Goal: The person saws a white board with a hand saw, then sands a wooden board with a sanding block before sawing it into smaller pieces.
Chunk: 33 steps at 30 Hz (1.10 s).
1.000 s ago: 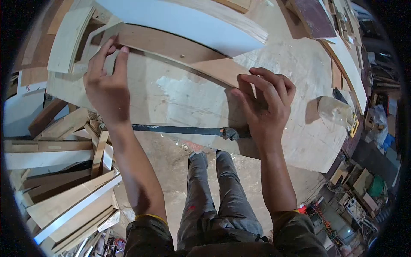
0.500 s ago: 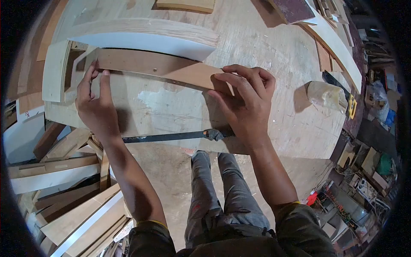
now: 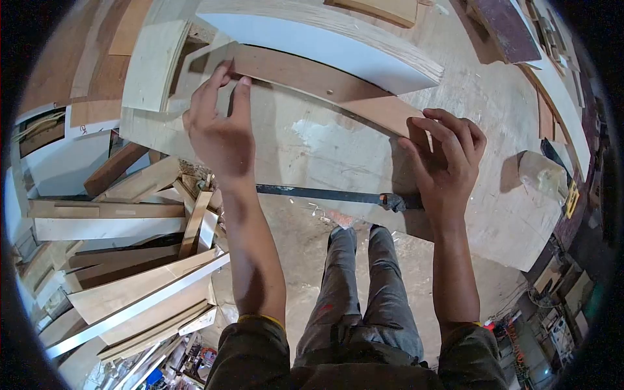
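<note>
A thin brown wooden strip [image 3: 312, 78] with a small round mark near its middle runs between my hands, alongside a thick white-faced board [image 3: 325, 52]. At its left end my left hand [image 3: 224, 130] is closed, thumb and fingers against the strip. My right hand [image 3: 448, 146] pinches the opposite end, thumb below and fingers above, the other fingers curled. Beyond the left hand stands a pale plywood piece [image 3: 156, 62], joined to the white-faced board's end. Beneath lies a worn plywood worktop [image 3: 331, 153].
A black metal bar [image 3: 318, 193] lies along the worktop's near edge. To the right are a cloudy plastic container [image 3: 543, 175] and a yellow-handled tool [image 3: 572, 198]. Wood offcuts [image 3: 130, 211] are heaped at lower left. A dark red board [image 3: 504, 32] lies at upper right.
The whole view has shifted and tilted, so worktop, strip and hands appear farther right. Both hands keep their hold on the strip's ends beside the white-faced board.
</note>
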### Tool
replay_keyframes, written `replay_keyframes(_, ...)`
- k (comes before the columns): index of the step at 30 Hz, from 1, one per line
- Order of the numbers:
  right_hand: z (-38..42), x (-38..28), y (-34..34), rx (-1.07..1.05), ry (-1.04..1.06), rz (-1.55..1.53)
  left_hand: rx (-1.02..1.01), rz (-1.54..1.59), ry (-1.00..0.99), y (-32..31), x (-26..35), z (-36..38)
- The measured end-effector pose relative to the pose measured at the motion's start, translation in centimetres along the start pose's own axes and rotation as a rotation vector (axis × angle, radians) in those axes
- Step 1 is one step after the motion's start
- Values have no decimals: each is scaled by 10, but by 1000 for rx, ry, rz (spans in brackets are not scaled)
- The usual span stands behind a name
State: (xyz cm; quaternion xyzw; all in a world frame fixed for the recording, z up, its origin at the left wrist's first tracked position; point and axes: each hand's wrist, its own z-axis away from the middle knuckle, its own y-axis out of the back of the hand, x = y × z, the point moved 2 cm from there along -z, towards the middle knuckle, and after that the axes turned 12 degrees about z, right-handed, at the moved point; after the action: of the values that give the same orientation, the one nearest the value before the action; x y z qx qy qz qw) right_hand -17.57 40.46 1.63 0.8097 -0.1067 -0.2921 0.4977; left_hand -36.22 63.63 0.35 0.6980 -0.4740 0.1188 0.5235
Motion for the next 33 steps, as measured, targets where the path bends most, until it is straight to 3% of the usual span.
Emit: replay_keyframes(33,-2,0,-2,40,17,7,12,3,-31,-1,0,1)
